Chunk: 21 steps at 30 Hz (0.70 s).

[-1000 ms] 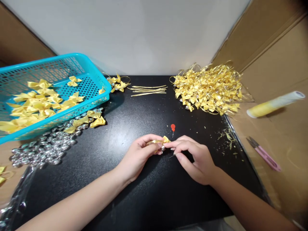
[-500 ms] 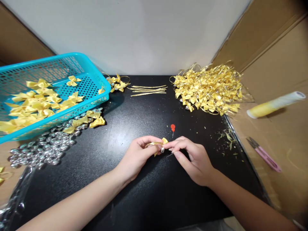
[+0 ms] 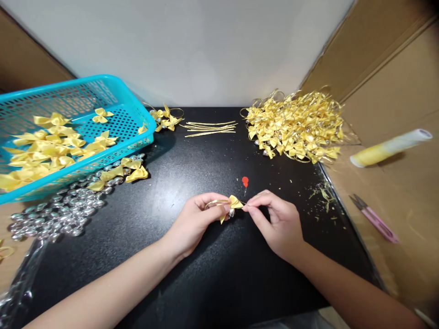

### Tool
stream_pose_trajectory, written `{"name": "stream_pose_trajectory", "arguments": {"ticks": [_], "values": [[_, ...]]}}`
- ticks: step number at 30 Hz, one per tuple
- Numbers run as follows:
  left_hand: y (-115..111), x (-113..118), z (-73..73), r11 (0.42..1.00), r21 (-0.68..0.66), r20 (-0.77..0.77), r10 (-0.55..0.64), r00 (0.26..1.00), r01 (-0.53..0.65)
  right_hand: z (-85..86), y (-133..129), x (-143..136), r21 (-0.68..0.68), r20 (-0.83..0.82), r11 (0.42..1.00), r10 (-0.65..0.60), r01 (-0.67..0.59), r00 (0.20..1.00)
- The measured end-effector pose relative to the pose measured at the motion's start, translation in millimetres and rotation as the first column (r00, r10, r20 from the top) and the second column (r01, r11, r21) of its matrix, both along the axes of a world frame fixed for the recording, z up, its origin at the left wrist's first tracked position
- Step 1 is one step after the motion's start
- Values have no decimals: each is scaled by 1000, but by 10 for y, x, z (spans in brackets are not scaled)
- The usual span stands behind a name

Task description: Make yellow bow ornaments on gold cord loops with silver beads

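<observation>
Closed around a loop of gold cord (image 3: 211,204) with a yellow ribbon bow (image 3: 235,201), my left hand (image 3: 196,219) is over the black tabletop. A silver bead (image 3: 231,212) hangs just under the bow. My right hand (image 3: 279,224) is pinched right beside the bow, thumb against forefinger. Between those fingertips is a thin needle-like piece pointing at the bow; most of it is hidden. A small red tool with a fine wire tip, like a needle threader (image 3: 245,182), lies just beyond the hands.
At left, a turquoise basket (image 3: 132,141) holds yellow bows, with silver beads (image 3: 56,217) beside it. Gold cord lengths (image 3: 211,128) lie at the back. A heap of finished-looking bow loops (image 3: 295,128) is at right, near pink snips (image 3: 377,221) and a yellow-white roll (image 3: 391,147).
My right hand has drawn its fingertips into a tight pinch beside the bow, where a forefinger pressed on it before. The bow now shows more fully. My left hand stays nearly still.
</observation>
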<state>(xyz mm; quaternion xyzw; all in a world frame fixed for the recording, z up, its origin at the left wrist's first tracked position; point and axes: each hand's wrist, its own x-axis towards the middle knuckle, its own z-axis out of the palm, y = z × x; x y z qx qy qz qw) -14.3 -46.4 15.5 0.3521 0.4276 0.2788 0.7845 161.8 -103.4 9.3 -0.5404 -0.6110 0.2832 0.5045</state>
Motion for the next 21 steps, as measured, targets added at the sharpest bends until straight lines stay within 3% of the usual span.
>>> {"name": "stream_pose_trajectory", "arguments": {"ticks": [21], "values": [[-28,-1,-5,1000,2,17,-27,999,27,-31,-23,-73,2,18,998,-61,61,998]]}}
